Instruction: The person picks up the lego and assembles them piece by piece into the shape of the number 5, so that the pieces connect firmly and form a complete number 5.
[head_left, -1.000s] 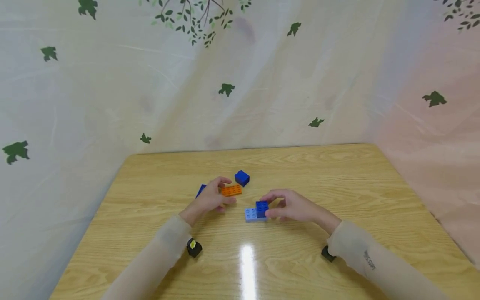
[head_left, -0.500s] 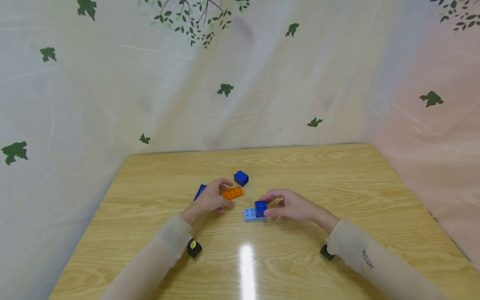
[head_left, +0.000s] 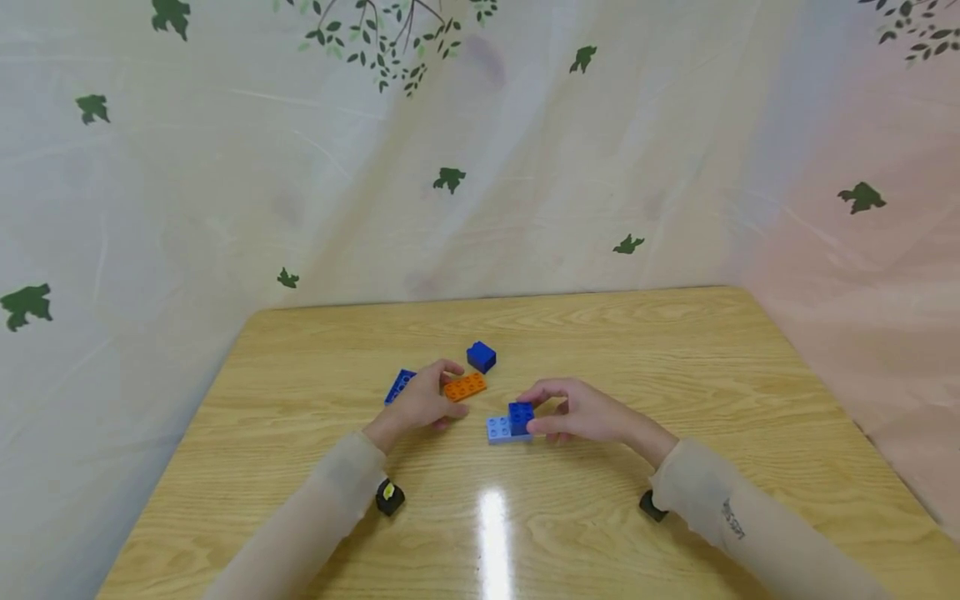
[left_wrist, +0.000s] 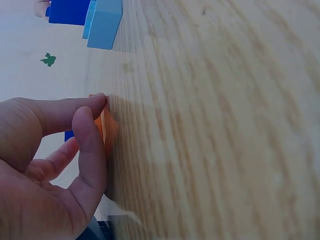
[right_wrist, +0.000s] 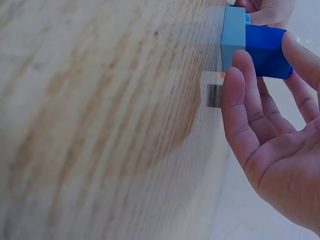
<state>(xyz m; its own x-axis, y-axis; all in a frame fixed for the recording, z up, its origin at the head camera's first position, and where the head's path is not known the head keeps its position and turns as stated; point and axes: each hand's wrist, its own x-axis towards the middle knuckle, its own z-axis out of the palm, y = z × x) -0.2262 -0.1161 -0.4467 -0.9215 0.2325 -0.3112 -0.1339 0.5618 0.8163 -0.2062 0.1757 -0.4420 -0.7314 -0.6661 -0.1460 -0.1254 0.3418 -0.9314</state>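
Right hand point(head_left: 588, 412) pinches a dark blue brick point(head_left: 521, 417) between thumb and fingers; in the head view the fingertips behind it are partly covered. That brick sits upright on the right half of a light blue brick point(head_left: 497, 429), studs showing on the left half. Can't tell if the two are fully pressed together. Left wrist view cuts this pair off at the top edge.

Left hand point(head_left: 423, 404) is at the orange brick point(head_left: 467, 387), fingers loosely bent around its left end. Can't tell whether it grasps the orange brick or just touches it: in the left wrist view the fingers hide most of it, leaving a blurry orange strip. In the right wrist view only a sliver of orange shows past the light blue brick.

Blue block point(head_left: 482, 357) lies just behind the orange brick, fully visible from the head. Blue studded piece point(head_left: 401, 385) lies left of the left hand, its near right part hidden by that hand. All on a wood-grain table point(head_left: 615, 342), near edge out of frame.

Black wrist device point(head_left: 652, 505) on the right is partly behind the sleeve point(head_left: 757, 533); dark lettering on that sleeve too small to read.
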